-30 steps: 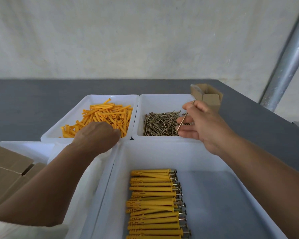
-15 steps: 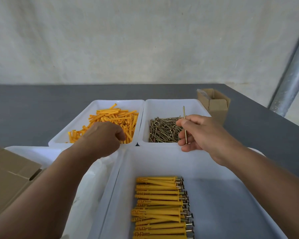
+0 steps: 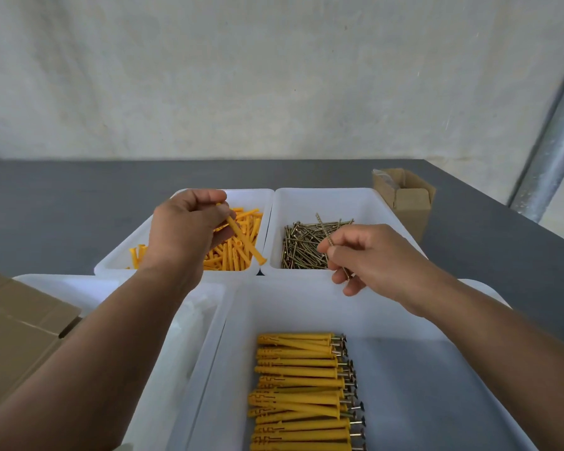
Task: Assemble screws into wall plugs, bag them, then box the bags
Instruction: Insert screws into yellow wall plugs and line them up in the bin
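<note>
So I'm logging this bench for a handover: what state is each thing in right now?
left hand, pinching one wall plug above the plug tray
right hand, pinching one screw, tilted, near the screw tray
plug tray, partly filled with loose plugs
screw tray, holds a pile of loose screws
near tray, a row of assembled plugs, screw heads rightward
small cardboard box, top flaps open

plug [image 3: 241, 237]: orange, tilted, in left hand [image 3: 183, 229] | screw [image 3: 324, 231]: slanted, in right hand [image 3: 372, 258]

Your left hand [image 3: 183, 232] and right hand [image 3: 375, 255] are bare. Your left forearm [image 3: 111, 340] and right forearm [image 3: 489, 330] are uncovered too, from the wrists as far up as shows.
</note>
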A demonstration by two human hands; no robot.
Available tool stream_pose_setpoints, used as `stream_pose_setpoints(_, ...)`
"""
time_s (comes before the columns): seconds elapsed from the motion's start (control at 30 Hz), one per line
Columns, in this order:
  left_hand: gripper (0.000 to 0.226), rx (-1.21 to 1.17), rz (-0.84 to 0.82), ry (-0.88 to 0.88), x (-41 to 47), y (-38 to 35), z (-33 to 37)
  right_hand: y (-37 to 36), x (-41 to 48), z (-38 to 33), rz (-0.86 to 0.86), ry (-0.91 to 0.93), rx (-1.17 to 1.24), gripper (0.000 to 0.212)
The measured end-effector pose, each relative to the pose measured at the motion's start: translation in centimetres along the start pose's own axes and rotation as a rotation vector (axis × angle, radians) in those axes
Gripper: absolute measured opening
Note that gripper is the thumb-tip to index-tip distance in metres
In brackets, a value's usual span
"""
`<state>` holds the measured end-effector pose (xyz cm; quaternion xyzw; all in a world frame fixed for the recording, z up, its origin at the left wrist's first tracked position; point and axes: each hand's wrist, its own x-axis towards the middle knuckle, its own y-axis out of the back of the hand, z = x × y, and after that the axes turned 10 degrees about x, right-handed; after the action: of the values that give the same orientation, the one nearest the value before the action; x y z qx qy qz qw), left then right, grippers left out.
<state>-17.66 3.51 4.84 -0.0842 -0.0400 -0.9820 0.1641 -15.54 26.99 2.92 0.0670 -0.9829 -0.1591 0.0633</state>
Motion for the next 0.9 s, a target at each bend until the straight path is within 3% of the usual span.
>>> stream_pose_setpoints(0.17,0.014,-0.115,-0.037,0.156,0.3,-0.1,-0.4,-0.3,-0.6,-0.6,-0.152,0.012,-0.048,0.017)
stream_pose_setpoints(0.4,0.013,-0.172,-0.021,0.239,0.3,-0.3,-0.7,-0.9,-1.3,-0.8,-0.337,-0.034,-0.123,0.018)
stream_pose_setpoints(0.9,0.014,-0.129,-0.057,0.215,0.0,-0.7,-0.9,-1.1,-1.3,-0.7,-0.361,-0.061,-0.159,0.018)
